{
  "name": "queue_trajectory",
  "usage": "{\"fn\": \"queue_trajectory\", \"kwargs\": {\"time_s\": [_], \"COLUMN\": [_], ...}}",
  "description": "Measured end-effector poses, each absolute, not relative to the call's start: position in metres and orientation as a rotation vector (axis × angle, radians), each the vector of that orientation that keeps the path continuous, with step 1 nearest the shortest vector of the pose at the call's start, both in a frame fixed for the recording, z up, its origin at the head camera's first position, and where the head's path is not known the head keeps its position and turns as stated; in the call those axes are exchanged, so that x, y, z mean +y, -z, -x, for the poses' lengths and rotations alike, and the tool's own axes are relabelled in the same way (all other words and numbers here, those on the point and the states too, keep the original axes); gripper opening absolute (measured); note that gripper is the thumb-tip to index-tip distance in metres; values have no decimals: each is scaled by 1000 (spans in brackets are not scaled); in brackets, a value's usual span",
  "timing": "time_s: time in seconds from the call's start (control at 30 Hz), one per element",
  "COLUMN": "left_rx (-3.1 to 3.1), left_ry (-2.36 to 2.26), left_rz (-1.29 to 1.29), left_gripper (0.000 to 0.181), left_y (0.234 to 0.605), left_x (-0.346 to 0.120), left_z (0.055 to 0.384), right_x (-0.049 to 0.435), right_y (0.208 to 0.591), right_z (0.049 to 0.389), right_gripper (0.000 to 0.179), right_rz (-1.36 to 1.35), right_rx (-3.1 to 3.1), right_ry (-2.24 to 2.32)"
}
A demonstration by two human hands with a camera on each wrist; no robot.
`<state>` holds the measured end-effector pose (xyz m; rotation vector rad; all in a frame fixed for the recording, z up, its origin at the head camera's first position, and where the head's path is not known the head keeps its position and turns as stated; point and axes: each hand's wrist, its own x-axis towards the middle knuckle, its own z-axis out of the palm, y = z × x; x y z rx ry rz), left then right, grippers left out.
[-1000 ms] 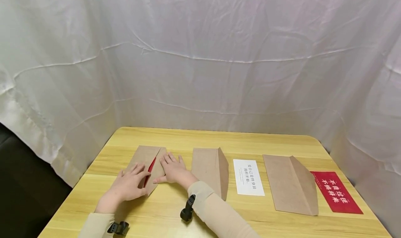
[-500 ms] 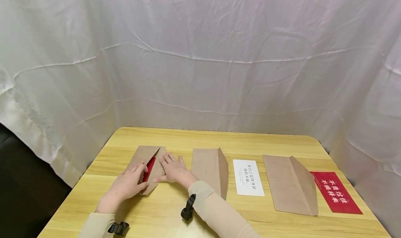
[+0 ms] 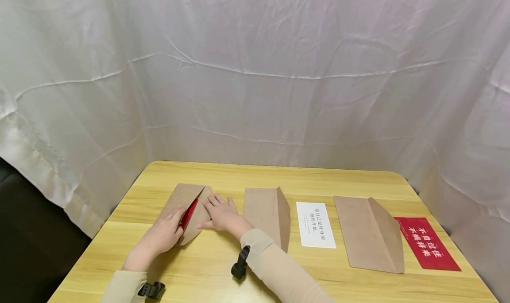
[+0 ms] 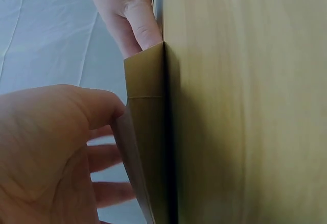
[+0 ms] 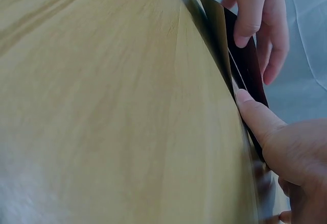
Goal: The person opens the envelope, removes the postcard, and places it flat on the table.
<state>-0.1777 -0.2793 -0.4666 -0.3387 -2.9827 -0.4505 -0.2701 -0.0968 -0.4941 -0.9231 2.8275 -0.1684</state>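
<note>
At the table's left lies a brown paper envelope (image 3: 177, 201), its mouth gaping and something red (image 3: 189, 213) visible inside. My left hand (image 3: 159, 235) pinches the upper layer at the mouth, raising it off the part below; the left wrist view has the thumb at the envelope's (image 4: 143, 137) near edge and the fingers on top. Across the envelope's flap, my right hand (image 3: 221, 215) rests with fingers fairly straight and spread, holding it down. In the right wrist view, the right thumb (image 5: 260, 117) presses beside the fold. How far the red thing reaches inside is hidden.
Just right of my right hand lies a second brown envelope (image 3: 260, 210). Further right are a white printed card (image 3: 316, 225), a third brown envelope (image 3: 364, 232) and a red printed card (image 3: 428, 243), partly under that envelope. Pale curtains (image 3: 279, 95) hang behind the table (image 3: 279, 174).
My left hand has shifted slightly left, lifting the envelope's upper layer, and its mouth gapes wider, showing more red. My right hand stays on the flap.
</note>
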Motion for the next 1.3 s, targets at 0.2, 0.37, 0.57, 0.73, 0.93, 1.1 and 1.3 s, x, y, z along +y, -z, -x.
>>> {"fn": "queue_trajectory", "kwargs": {"time_s": [0.2, 0.37, 0.57, 0.73, 0.93, 1.1, 1.3], "left_rx": [-3090, -3122, -3110, -3122, -3152, -3169, -3170], "left_ry": [435, 388, 346, 349, 386, 385, 372], "left_rz": [248, 220, 230, 206, 164, 153, 154], "left_gripper": [51, 52, 52, 52, 53, 53, 52], "left_y": [466, 464, 468, 470, 468, 466, 465], "left_x": [-279, -277, -279, -279, -277, -275, -273], "left_z": [178, 177, 178, 179, 179, 179, 178], "right_x": [-97, -99, -103, -108, -114, -114, -113], "right_y": [493, 489, 487, 486, 490, 491, 490], "right_z": [270, 268, 264, 256, 253, 255, 256], "right_gripper": [85, 82, 74, 62, 53, 56, 57], "right_rz": [955, 1077, 1196, 1275, 1273, 1208, 1164], "right_rx": [2826, 2845, 2850, 2832, 2802, 2816, 2813], "right_ry": [151, 37, -117, -169, -173, -123, -71]}}
